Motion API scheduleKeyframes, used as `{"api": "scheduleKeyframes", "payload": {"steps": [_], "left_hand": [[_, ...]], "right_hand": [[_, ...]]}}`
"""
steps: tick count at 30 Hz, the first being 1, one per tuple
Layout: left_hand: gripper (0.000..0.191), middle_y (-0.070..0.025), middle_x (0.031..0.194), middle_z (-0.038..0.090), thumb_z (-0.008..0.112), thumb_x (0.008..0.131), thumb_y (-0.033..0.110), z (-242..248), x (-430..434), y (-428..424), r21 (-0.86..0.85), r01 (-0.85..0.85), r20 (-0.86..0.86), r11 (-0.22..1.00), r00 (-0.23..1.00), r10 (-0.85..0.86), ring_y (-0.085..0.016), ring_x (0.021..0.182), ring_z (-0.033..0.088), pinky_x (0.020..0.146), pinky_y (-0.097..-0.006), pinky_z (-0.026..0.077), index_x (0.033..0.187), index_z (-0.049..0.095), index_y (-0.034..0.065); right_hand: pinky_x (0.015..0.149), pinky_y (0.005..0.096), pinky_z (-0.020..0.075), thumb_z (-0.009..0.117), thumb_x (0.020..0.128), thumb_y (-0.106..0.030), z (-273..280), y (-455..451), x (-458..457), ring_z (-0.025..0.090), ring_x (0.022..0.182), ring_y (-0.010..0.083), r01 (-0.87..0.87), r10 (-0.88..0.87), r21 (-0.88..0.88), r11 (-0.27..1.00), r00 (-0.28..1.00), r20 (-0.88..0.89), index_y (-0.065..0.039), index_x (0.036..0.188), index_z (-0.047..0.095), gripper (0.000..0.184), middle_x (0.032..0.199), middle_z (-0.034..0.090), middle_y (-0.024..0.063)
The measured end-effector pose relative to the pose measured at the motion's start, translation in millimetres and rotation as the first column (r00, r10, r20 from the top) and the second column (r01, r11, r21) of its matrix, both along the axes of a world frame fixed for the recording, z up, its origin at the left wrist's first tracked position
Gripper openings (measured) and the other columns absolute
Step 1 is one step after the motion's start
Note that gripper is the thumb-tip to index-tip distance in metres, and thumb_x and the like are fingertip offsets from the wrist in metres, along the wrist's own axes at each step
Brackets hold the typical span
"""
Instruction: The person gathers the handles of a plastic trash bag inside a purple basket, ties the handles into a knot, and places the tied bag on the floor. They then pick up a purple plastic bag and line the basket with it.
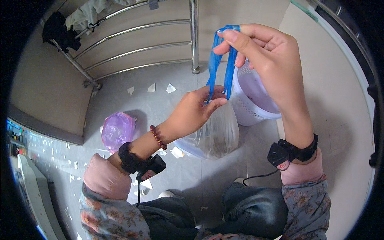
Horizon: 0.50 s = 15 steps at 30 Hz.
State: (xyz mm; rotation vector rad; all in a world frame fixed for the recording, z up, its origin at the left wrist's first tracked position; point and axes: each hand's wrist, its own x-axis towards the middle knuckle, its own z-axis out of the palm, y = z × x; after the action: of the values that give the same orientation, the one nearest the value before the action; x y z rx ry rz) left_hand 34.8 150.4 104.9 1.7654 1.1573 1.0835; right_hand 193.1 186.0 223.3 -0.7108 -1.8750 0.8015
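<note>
A blue plastic strip (214, 67), looped like a handle or tie, hangs from my raised right hand (267, 57), its thumb and fingers closed on the top of the loop. Lower down, my left hand (199, 109) closes around the lower ends of the strip, above a translucent plastic bag (220, 132) with dark contents at its bottom. The bag seems to rest at the floor; a pale blue rounded thing (189, 147) lies behind or under it. Just to the right stands a white perforated plastic basket (247, 115) with a lilac inside. My left palm is hidden.
A purple plastic bag (118, 130) sits on the grey tiled floor at the left. White scraps (171, 88) are scattered about. A metal tube rack (195, 39) with cloths stands against the back wall. A pale wall (333, 114) borders the right side.
</note>
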Motion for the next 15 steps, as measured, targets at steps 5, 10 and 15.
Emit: {"api": "scheduleKeyframes", "payload": {"steps": [5,10,15], "left_hand": [[0.028,-0.0062,0.088,0.071,0.066,0.094,0.026,1,9,-3,-0.042,-0.073,-0.061,0.996,0.996,0.07,-0.009,0.08,0.062,0.075,-0.0275,0.05,0.102,0.07,-0.0006],[0.028,-0.0051,0.081,0.071,0.065,0.094,0.027,-1,9,-1,-0.088,-0.144,-0.124,0.986,0.983,0.132,-0.007,0.075,0.06,0.072,-0.0264,0.05,0.099,0.071,-0.0003],[0.031,-0.0056,0.084,0.072,0.057,0.099,0.027,-8,2,1,-0.12,-0.091,-0.056,0.989,0.995,0.085,-0.01,0.083,0.063,0.079,-0.0282,0.05,0.094,0.07,-0.0001]], "right_hand": [[0.057,0.018,0.0382,0.067,0.091,-0.024,0,-5,-3,0.052,0.065,0.0024,-0.001,0.001,-0.034,0.999,1.0,-0.006,-0.003,0.094,0.074,0.023,0.086,0.073,0.007],[0.059,0.0194,0.0432,0.067,0.09,-0.022,-1,-1,1,0.054,0.064,0.003,-0.018,0.013,-0.087,0.996,0.998,-0.06,0.0,0.09,0.074,0.023,0.082,0.073,0.0059],[0.063,0.0191,0.0379,0.062,0.094,-0.029,-5,15,18,0.052,0.07,0.0037,0.019,-0.031,-0.159,0.987,0.997,-0.075,-0.002,0.099,0.072,0.03,0.088,0.072,0.0061]]}}
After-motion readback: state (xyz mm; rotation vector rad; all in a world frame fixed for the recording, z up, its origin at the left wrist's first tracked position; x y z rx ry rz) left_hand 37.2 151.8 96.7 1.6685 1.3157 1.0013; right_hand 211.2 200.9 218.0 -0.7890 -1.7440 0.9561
